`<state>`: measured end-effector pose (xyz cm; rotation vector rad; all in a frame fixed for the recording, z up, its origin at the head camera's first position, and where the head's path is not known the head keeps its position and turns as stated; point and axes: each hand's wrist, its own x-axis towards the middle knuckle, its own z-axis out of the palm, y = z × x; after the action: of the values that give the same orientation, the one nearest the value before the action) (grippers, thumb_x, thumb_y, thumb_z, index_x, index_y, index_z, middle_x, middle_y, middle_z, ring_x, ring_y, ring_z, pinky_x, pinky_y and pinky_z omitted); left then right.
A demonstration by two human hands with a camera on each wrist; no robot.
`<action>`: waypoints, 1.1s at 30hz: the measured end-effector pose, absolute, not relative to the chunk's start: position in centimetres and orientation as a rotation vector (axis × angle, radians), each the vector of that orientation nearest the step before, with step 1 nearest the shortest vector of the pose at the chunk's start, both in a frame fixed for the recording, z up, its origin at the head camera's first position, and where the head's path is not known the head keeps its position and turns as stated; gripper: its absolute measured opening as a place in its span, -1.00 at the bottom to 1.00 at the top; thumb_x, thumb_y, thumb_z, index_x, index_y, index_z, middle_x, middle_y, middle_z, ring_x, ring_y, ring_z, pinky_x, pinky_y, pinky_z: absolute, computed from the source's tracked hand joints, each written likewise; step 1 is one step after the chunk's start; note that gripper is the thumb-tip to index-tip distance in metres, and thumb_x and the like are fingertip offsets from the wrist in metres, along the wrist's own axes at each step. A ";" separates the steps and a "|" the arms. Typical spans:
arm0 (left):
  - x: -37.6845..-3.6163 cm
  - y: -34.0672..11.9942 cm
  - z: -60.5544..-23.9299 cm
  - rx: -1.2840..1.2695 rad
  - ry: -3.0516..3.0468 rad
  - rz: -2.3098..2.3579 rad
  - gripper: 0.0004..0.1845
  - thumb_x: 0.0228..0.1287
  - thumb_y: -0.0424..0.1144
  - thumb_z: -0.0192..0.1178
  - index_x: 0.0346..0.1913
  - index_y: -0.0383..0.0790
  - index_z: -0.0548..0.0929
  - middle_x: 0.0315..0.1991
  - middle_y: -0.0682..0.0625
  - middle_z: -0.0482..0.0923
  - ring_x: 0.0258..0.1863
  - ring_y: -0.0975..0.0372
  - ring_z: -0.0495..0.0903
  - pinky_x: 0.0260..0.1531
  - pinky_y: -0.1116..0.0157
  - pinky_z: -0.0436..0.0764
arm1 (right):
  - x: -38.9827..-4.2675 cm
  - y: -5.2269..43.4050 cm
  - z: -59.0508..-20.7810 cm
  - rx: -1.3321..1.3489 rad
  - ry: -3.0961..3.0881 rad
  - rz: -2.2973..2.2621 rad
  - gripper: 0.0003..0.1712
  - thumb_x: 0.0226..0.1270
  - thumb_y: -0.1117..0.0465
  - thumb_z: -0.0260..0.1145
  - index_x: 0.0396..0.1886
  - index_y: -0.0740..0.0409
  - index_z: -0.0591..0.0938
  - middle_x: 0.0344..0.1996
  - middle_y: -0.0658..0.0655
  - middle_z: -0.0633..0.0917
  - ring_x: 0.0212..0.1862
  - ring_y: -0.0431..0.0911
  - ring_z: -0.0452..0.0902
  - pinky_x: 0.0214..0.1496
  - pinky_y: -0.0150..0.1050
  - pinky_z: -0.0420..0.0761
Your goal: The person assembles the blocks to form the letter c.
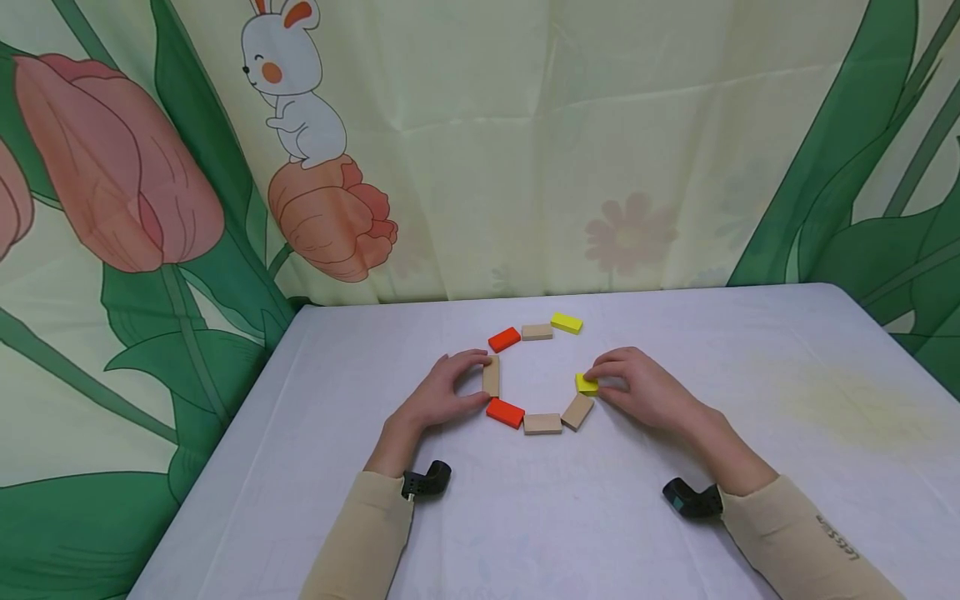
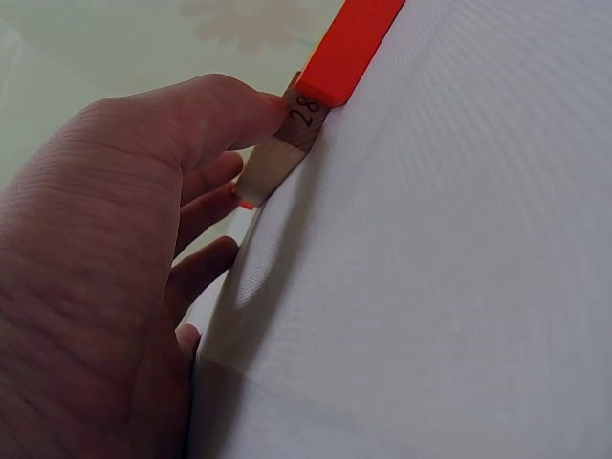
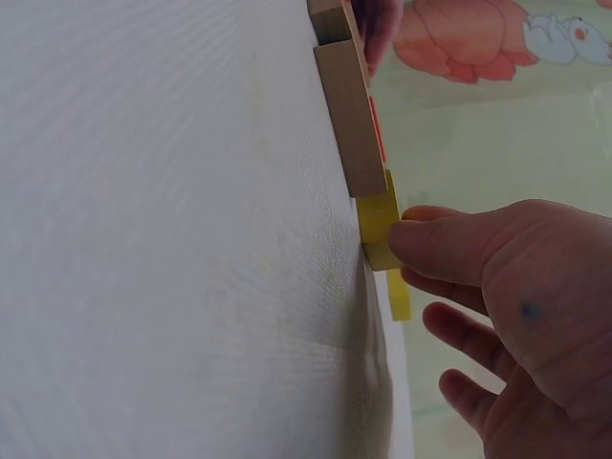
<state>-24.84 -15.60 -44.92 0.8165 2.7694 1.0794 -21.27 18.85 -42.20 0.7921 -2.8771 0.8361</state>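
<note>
We are seeing the right hand (image 1: 648, 390) pinching a yellow block (image 1: 586, 383) at its fingertips, long axis running toward the ring's gap. The left hand (image 1: 442, 392) is gripping a plain wooden block (image 1: 491, 376) end to end, between thumb and fingers.

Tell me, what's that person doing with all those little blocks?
A person is laying flat blocks in a ring on the white table. The left hand holds a plain wooden block on the ring's left side. The right hand pinches a yellow block on the right side, where a gap remains.
</note>
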 end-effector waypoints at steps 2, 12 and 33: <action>-24.8 -15.6 -45.0 0.816 2.769 1.082 -0.44 0.26 -0.15 0.34 0.33 -0.11 0.54 0.39 -0.02 0.42 0.42 0.12 0.30 0.51 -0.02 -0.10 | -21.3 18.9 -42.2 0.802 -2.873 0.829 -0.73 0.24 0.42 0.42 -0.06 0.18 0.77 -0.01 0.18 0.66 0.15 0.21 0.48 0.25 0.21 0.45; -24.8 -15.6 -44.9 0.810 2.766 1.064 -0.43 0.27 -0.14 0.33 0.34 -0.12 0.53 0.40 -0.02 0.40 0.44 0.13 0.28 0.51 0.03 -0.09 | -21.3 19.2 -41.9 0.774 -2.880 0.858 -0.73 0.28 0.35 0.43 -0.01 0.15 0.77 0.01 0.18 0.66 0.17 0.21 0.46 0.27 0.23 0.43; -24.7 -15.6 -44.9 0.799 2.769 1.075 -0.43 0.27 -0.15 0.34 0.34 -0.09 0.53 0.40 -0.01 0.40 0.43 0.13 0.29 0.51 0.01 -0.10 | -21.4 19.2 -41.3 0.639 -2.899 0.946 -0.57 0.36 0.26 0.37 0.21 0.17 0.65 0.25 0.30 0.53 0.34 0.28 0.30 0.36 0.29 0.30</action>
<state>-24.69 -15.61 -44.92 0.7992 2.7685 1.0754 -21.41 19.16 -41.31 0.6391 -2.8995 0.9460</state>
